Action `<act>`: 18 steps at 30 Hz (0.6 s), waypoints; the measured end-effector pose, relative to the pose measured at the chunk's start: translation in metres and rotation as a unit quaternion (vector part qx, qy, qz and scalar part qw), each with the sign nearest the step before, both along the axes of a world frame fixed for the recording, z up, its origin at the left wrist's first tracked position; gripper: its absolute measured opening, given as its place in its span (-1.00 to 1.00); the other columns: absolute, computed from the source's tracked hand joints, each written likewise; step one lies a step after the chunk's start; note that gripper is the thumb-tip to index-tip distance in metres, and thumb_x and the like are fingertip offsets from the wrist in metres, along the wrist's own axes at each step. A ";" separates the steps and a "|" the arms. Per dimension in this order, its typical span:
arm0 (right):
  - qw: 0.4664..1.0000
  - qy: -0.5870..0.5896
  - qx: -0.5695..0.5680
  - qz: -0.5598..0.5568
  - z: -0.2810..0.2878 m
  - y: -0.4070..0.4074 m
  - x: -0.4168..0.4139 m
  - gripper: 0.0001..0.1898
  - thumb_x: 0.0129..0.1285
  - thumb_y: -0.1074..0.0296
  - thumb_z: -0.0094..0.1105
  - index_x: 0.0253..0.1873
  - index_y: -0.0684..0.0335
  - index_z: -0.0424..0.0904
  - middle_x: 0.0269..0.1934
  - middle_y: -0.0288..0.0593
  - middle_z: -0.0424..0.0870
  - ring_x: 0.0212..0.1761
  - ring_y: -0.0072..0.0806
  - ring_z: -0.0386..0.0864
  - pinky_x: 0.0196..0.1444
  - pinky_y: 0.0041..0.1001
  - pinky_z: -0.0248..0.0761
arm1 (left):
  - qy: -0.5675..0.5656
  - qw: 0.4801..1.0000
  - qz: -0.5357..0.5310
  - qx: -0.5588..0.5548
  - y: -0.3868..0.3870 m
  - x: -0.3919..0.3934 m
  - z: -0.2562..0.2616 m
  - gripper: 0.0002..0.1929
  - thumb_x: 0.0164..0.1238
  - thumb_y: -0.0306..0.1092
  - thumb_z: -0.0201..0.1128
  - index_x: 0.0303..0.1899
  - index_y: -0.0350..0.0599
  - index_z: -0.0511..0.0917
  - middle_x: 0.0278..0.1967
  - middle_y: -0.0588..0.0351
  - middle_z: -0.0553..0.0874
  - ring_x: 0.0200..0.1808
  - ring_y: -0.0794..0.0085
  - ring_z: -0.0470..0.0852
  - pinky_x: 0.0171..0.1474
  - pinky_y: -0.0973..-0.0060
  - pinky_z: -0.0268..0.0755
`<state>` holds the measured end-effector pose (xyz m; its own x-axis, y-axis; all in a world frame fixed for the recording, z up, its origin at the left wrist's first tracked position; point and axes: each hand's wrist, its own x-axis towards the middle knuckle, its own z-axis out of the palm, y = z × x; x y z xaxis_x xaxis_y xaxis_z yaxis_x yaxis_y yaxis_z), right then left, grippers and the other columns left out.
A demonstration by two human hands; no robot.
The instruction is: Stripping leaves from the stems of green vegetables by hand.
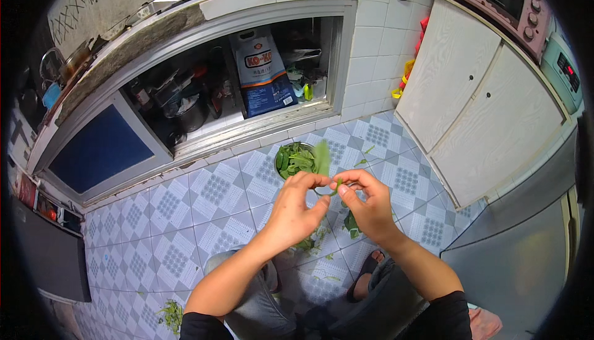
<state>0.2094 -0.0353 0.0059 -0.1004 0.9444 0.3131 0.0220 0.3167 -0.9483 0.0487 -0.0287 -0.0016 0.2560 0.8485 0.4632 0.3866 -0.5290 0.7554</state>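
Note:
Over the floor my left hand (294, 210) and my right hand (369, 201) meet at one leafy green. Its thin stem (339, 185) is pinched between the thumb and fingers of my right hand. My left fingers curl about the same stem from the other side, and its leaf (321, 156) stands up beyond them, blurred. Just past my hands, a round metal bowl (277, 166) holds a heap of green leaves (297, 159). Below my right hand more loose leaves (351, 225) lie on the tiles, partly hidden by it.
Stem scraps (329, 256) litter the tiled floor (218, 191) between my feet. Another pile of greens (171, 317) lies at lower left. Ahead is an open under-counter cupboard with a printed bag (264, 71). A white cabinet (482, 94) stands right, a grey appliance (515, 247) nearer.

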 end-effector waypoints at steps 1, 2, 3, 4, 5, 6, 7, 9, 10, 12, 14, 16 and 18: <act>1.000 0.002 -0.001 -0.001 0.001 0.001 0.003 -0.85 0.14 0.56 0.13 -0.17 0.29 0.57 -0.30 -0.25 0.59 -0.34 -0.56 0.50 -0.25 -0.57 0.36 | 0.002 1.000 -0.001 -0.001 0.000 0.000 0.001 -0.69 0.06 -0.45 0.22 -0.10 -0.29 0.52 -0.32 -0.03 0.58 -0.29 0.19 0.57 -0.17 0.37 0.42; 0.987 -0.105 0.116 -0.024 0.001 0.002 0.006 -0.84 0.11 0.56 0.15 -0.18 0.27 0.58 -0.32 -0.24 0.58 -0.34 -0.49 0.49 -0.26 -0.54 0.35 | -0.040 0.998 -0.009 -0.051 -0.001 0.000 0.004 -0.75 0.10 -0.45 0.22 -0.16 -0.30 0.55 -0.36 0.00 0.60 -0.31 0.29 0.57 -0.17 0.42 0.42; 0.950 -0.210 0.228 -0.045 0.001 0.002 0.009 -0.83 0.09 0.56 0.17 -0.18 0.24 0.58 -0.34 -0.23 0.58 -0.33 -0.41 0.48 -0.27 -0.51 0.34 | -0.082 0.991 -0.016 -0.102 -0.002 0.002 0.007 -0.81 0.14 -0.44 0.23 -0.22 -0.31 0.58 -0.40 0.03 0.62 -0.33 0.39 0.58 -0.18 0.48 0.42; 0.950 -0.210 0.226 -0.046 0.001 0.001 0.011 -0.83 0.09 0.56 0.17 -0.18 0.24 0.58 -0.34 -0.23 0.58 -0.33 -0.41 0.48 -0.27 -0.51 0.34 | -0.082 0.991 -0.017 -0.104 -0.003 0.004 0.010 -0.81 0.14 -0.44 0.23 -0.22 -0.31 0.58 -0.40 0.03 0.62 -0.33 0.39 0.58 -0.18 0.48 0.42; 0.937 -0.230 0.255 -0.068 0.001 0.000 0.012 -0.80 0.04 0.56 0.21 -0.18 0.22 0.59 -0.36 -0.24 0.57 -0.33 -0.36 0.46 -0.29 -0.48 0.33 | -0.100 0.987 -0.015 -0.128 -0.004 0.007 0.014 -0.84 0.16 -0.43 0.24 -0.27 -0.32 0.59 -0.43 0.06 0.64 -0.34 0.47 0.58 -0.19 0.52 0.42; 0.922 -0.248 0.283 -0.089 0.001 0.000 0.012 -0.77 0.00 0.56 0.24 -0.18 0.20 0.59 -0.38 -0.24 0.55 -0.32 -0.31 0.44 -0.30 -0.46 0.32 | -0.116 0.982 -0.011 -0.150 -0.004 0.008 0.016 -0.86 0.17 -0.42 0.25 -0.31 -0.33 0.61 -0.46 0.09 0.65 -0.35 0.54 0.57 -0.20 0.56 0.41; 0.922 -0.248 0.282 -0.089 0.001 -0.001 0.013 -0.77 0.00 0.56 0.24 -0.18 0.20 0.59 -0.38 -0.24 0.55 -0.32 -0.31 0.44 -0.30 -0.46 0.32 | -0.116 0.982 -0.012 -0.151 -0.004 0.008 0.017 -0.86 0.17 -0.42 0.25 -0.31 -0.33 0.61 -0.46 0.09 0.65 -0.35 0.54 0.57 -0.20 0.56 0.41; 0.912 -0.257 0.302 -0.105 0.000 -0.001 0.013 -0.74 -0.05 0.57 0.27 -0.19 0.19 0.60 -0.40 -0.26 0.54 -0.36 -0.35 0.43 -0.33 -0.44 0.31 | -0.149 0.971 -0.023 -0.185 -0.004 0.008 0.017 -0.84 0.15 -0.42 0.27 -0.31 -0.34 0.61 -0.46 0.10 0.67 -0.36 0.58 0.56 -0.21 0.58 0.41; 0.912 -0.258 0.301 -0.106 -0.001 0.000 0.013 -0.74 -0.05 0.57 0.27 -0.19 0.19 0.60 -0.40 -0.26 0.54 -0.36 -0.35 0.43 -0.33 -0.44 0.31 | -0.149 0.971 -0.024 -0.187 -0.005 0.008 0.019 -0.84 0.15 -0.42 0.27 -0.31 -0.34 0.61 -0.46 0.10 0.67 -0.36 0.58 0.56 -0.21 0.58 0.41; 0.905 -0.260 0.320 -0.107 -0.002 0.001 0.015 -0.71 -0.08 0.59 0.28 -0.18 0.18 0.59 -0.39 -0.28 0.53 -0.35 -0.35 0.43 -0.33 -0.43 0.31 | -0.135 0.971 -0.009 -0.199 -0.008 0.009 0.027 -0.84 0.13 -0.42 0.28 -0.33 -0.35 0.61 -0.46 0.08 0.67 -0.37 0.57 0.57 -0.24 0.58 0.42; 0.892 -0.272 0.344 -0.108 -0.004 0.003 0.016 -0.72 -0.08 0.58 0.28 -0.19 0.18 0.58 -0.38 -0.28 0.53 -0.35 -0.35 0.43 -0.32 -0.43 0.31 | -0.111 0.983 -0.013 -0.149 -0.005 0.007 0.018 -0.84 0.14 -0.40 0.29 -0.33 -0.32 0.62 -0.45 0.11 0.67 -0.39 0.59 0.56 -0.27 0.60 0.41; 0.879 -0.284 0.367 -0.107 -0.002 0.003 0.016 -0.73 -0.08 0.56 0.29 -0.20 0.17 0.58 -0.38 -0.29 0.52 -0.34 -0.35 0.43 -0.32 -0.42 0.30 | -0.086 0.991 -0.015 -0.098 -0.005 0.006 0.016 -0.84 0.15 -0.37 0.29 -0.34 -0.30 0.63 -0.44 0.13 0.68 -0.40 0.61 0.56 -0.31 0.63 0.41; 0.864 -0.322 0.374 -0.099 0.005 0.001 0.015 -0.75 -0.08 0.51 0.30 -0.21 0.18 0.56 -0.37 -0.30 0.51 -0.32 -0.36 0.44 -0.30 -0.42 0.29 | -0.093 0.989 -0.002 -0.113 -0.006 0.006 0.020 -0.86 0.07 -0.45 0.28 -0.39 -0.35 0.61 -0.50 0.08 0.67 -0.41 0.56 0.58 -0.27 0.57 0.43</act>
<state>0.2243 -0.0346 0.0108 -0.3406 0.5199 0.7834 0.5923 0.7657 -0.2507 0.0550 -0.0347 0.0189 0.1877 0.9346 0.3020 0.2280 -0.3405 0.9122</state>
